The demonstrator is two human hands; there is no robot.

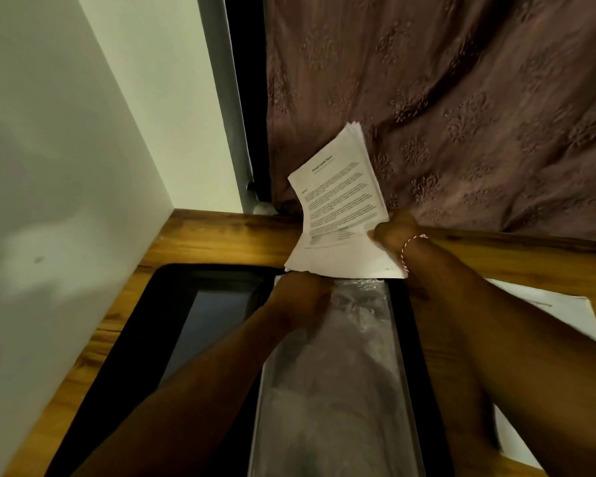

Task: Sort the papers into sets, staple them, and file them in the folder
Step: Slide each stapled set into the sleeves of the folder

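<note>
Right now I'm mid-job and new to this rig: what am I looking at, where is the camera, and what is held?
There is no machine: these are a person's two bare hands, seen from one camera worn on the head, looking down. The right hand pinches a stack of papers raised over a wooden desk. The left hand meets the stack's lower edge at the top of a clear sleeve in an open black folder; whether its fingers grip paper or sleeve is unclear. Another white sheet lies on the desk to the right.
</note>
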